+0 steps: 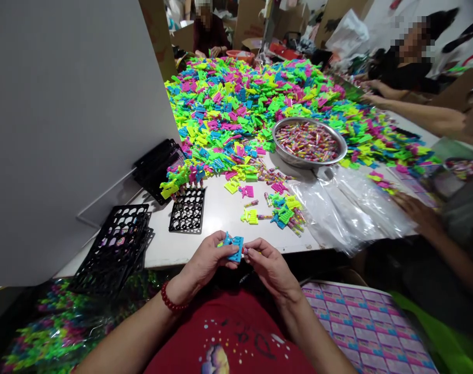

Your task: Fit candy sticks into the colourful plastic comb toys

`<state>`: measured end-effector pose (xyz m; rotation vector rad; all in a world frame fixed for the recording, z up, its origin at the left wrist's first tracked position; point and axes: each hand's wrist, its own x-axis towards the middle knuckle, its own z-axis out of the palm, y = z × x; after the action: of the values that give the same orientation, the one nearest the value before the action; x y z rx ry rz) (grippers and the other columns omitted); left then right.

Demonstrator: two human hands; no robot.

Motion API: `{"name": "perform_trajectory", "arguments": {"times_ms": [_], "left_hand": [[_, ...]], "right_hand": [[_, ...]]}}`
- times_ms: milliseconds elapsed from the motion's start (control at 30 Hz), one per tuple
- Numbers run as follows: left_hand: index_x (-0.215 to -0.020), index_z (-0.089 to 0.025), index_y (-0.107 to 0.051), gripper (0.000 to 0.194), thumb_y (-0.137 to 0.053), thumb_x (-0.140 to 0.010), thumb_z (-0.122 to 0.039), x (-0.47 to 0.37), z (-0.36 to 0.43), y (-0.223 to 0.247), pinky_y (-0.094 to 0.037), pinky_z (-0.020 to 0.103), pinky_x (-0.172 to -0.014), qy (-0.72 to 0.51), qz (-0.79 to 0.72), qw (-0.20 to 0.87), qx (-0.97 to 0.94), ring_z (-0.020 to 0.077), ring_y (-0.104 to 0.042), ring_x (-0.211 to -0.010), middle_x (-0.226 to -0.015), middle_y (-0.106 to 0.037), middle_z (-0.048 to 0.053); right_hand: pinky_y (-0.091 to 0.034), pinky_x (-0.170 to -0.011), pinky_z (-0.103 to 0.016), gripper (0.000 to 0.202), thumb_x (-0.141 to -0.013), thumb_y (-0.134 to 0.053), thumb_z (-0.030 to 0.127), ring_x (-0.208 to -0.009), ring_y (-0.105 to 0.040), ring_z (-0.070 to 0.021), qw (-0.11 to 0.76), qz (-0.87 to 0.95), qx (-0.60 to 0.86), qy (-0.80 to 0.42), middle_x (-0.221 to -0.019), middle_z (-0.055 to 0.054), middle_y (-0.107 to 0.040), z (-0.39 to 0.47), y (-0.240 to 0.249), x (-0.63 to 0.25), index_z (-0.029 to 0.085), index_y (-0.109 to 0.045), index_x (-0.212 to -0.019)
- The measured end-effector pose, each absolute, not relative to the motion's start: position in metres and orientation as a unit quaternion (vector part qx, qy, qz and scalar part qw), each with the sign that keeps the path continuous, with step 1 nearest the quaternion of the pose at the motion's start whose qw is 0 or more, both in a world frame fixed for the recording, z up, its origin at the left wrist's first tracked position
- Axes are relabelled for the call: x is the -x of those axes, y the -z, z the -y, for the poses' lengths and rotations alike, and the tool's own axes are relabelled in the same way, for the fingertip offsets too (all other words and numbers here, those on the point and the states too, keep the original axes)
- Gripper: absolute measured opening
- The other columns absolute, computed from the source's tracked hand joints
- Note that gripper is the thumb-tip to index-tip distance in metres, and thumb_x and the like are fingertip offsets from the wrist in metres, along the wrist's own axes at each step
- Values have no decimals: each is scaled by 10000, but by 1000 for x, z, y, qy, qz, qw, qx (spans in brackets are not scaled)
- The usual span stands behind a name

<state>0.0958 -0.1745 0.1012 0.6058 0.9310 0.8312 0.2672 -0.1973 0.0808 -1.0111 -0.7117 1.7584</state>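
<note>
My left hand (pixel 214 255) is closed on a blue plastic piece (pixel 235 247) just in front of the table's near edge. A bit of yellow-green shows beside its fingers. My right hand (pixel 268 264) pinches a small candy-like tube (pixel 245 251), mostly hidden by the fingers, close to the right side of the blue piece. Beyond my hands lies a small cluster of coloured pieces with wrapped tubes (pixel 285 213), next to a yellow piece (pixel 249 216). A black grid tray (pixel 187 210) stands to the left, with assembled pieces (pixel 181 177) upright at its back.
A large heap of coloured plastic pieces (pixel 236 109) covers the far table. A metal bowl (pixel 309 163) of wrapped tubes and clear plastic bags (pixel 349 208) are at the right. Stacked black trays (pixel 111 246) lie left. Other people sit at the back and right.
</note>
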Motion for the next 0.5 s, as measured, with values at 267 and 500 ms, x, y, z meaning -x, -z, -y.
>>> {"name": "perform_trajectory", "arguments": {"times_ms": [267,500], "left_hand": [[-883,-159,-524,411,-828,-675,-342,-106,181,-110,-512,183,-487,-383,-413,771,-296,120,-613,-595,-745,-628,9],[-891,-209,-532,269,-742,-758,-312,-111,191,-121,-503,213,-486,-387,-526,612,-446,120,-557,-542,-677,-569,-46]], "right_hand": [[-407,-674,-266,327,-677,-869,382,-659,-481,-130,477,253,379,-751,-710,19,-575,200,-90,-269,196,-621,-782],[-401,-663,-260,278,-778,-794,419,-690,-479,-140,483,358,415,-683,-738,20,-555,204,-87,-273,209,-615,-800]]}}
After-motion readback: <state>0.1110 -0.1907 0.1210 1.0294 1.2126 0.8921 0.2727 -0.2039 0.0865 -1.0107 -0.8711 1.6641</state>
